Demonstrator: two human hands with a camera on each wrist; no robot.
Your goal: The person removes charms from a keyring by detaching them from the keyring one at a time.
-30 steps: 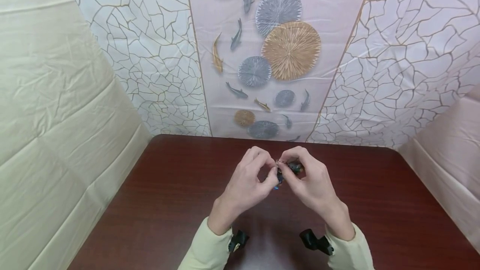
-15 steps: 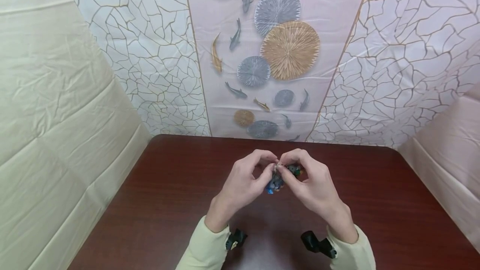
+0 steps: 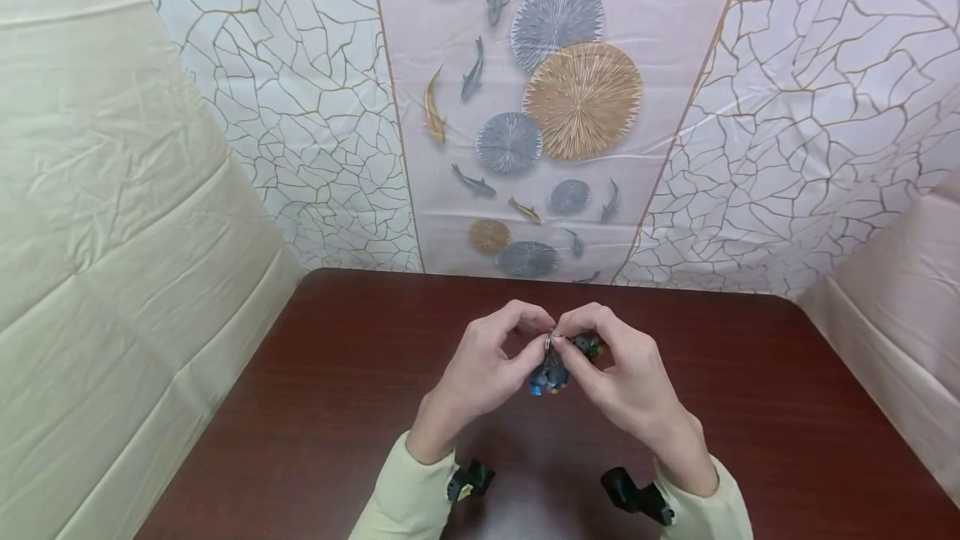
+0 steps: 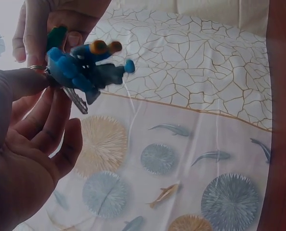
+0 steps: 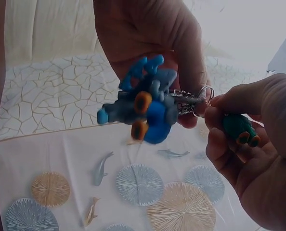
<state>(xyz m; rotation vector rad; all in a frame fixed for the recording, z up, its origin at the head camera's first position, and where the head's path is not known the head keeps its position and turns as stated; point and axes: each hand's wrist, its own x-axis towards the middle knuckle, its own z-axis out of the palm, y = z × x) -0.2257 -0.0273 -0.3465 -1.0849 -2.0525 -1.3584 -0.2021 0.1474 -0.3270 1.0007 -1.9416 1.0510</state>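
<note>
Above the table, my left hand [image 3: 480, 369] and right hand [image 3: 633, 369] meet at a metal key ring [image 5: 208, 94], seen in the right wrist view. Left thumb and fingers pinch the ring. On its other side, the right thumb and index finger also pinch at the ring; what exactly lies between their tips is hidden. Blue-and-grey figurine charms [image 5: 157, 118] hang from it, blurred, along with a jagged metal key [image 4: 75, 100]. A green charm with orange ends [image 5: 237, 127] sits in front of the right fingers, below the thumb.
Under the hands lies a dark red-brown table [image 3: 360, 407]. Behind it hangs a patterned cloth [image 3: 525, 190] with fish and round shapes. Pale cloth walls [image 3: 135, 273] stand at both sides. A black wrist camera [image 3: 637, 494] is strapped to each sleeve.
Both hands have shifted slightly down toward the body. The left fingers have moved on the ring, and the blue charms hang lower and show more below the hands.
</note>
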